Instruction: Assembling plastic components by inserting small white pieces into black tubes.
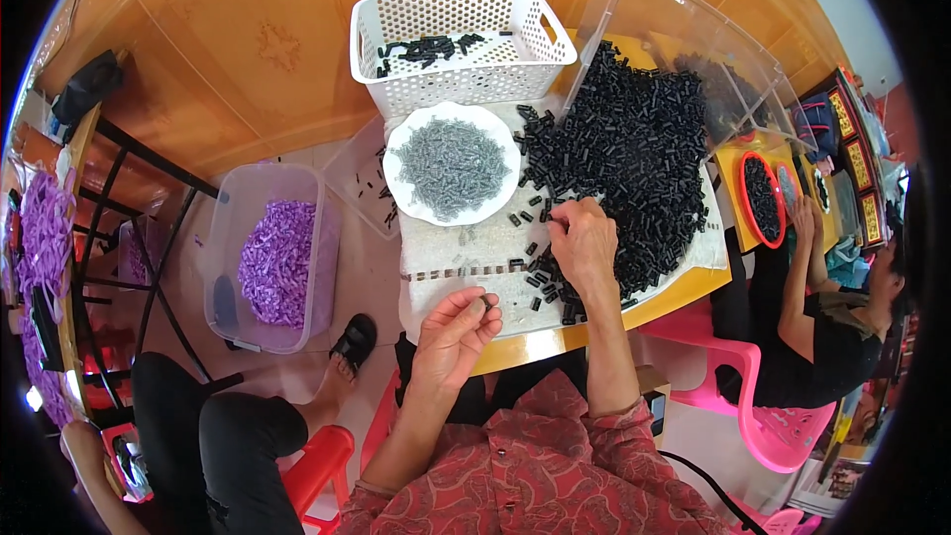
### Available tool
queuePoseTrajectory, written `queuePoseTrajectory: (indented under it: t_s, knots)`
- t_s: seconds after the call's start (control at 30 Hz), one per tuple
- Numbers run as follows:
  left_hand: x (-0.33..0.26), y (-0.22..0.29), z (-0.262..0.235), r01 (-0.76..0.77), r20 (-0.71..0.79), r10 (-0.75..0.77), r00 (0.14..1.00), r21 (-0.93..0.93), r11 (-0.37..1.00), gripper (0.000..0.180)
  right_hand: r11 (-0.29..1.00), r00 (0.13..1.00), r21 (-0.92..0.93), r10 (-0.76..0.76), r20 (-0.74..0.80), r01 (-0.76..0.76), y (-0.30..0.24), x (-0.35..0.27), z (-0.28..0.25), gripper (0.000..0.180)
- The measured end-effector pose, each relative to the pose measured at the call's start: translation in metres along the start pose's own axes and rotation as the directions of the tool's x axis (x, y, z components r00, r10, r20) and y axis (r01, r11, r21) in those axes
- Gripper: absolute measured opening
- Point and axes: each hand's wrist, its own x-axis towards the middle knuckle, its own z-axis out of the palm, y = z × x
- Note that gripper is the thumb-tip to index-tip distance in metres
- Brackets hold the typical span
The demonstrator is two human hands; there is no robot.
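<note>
My left hand (452, 335) is held over the near edge of the cloth-covered table, thumb and fingers pinched on a small black plastic piece. To its right, my right hand (586, 243) reaches into the near left side of a big heap of black plastic pieces (634, 149). Its fingers are closed together among the loose pieces, and what they hold, if anything, is hidden. Beyond my left hand, a white scalloped plate (398, 200) carries a mound of small clear-grey parts (452, 168). A few black pieces lie scattered on the white cloth (446, 250) between my hands.
Behind the plate stands a white perforated basket (446, 89) with some black pieces. A clear plastic bin (684, 20) lies tipped behind the heap. At left, a clear tub (223, 277) holds purple pieces. Other people sit on both sides; a pink chair (753, 396) is at right.
</note>
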Motion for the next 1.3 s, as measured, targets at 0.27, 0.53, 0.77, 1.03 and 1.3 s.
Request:
queuePoseTrajectory:
  t_s: [0.27,0.53,0.77,1.03,1.3]
  knots:
    - [-0.002,-0.001,0.004,-0.015,0.015,0.014,1.000,0.049,0.999,0.022,0.975,0.972,-0.087,-0.211,-0.099,0.203,-0.001,-0.010,0.002,0.006]
    - [-0.002,-0.001,0.004,-0.013,0.019,0.013,1.000,0.016,1.000,0.022,0.830,0.997,0.557,-0.032,0.064,-0.009,-0.014,-0.037,-0.013,0.013]
    - [-0.003,-0.002,0.003,-0.039,0.029,0.040,0.999,-0.029,0.999,0.024,0.495,0.966,0.842,-0.025,0.258,-0.212,-0.029,-0.072,-0.020,0.017]
    - [-0.004,-0.001,0.003,-0.016,0.039,0.019,0.999,-0.066,0.998,0.024,0.427,0.972,0.890,-0.089,0.216,-0.159,-0.043,-0.086,-0.020,0.012]
    - [-0.004,-0.001,0.001,-0.016,0.074,0.023,0.997,-0.095,0.995,0.024,0.393,0.942,0.874,-0.054,0.331,-0.285,-0.053,-0.094,-0.024,0.010]
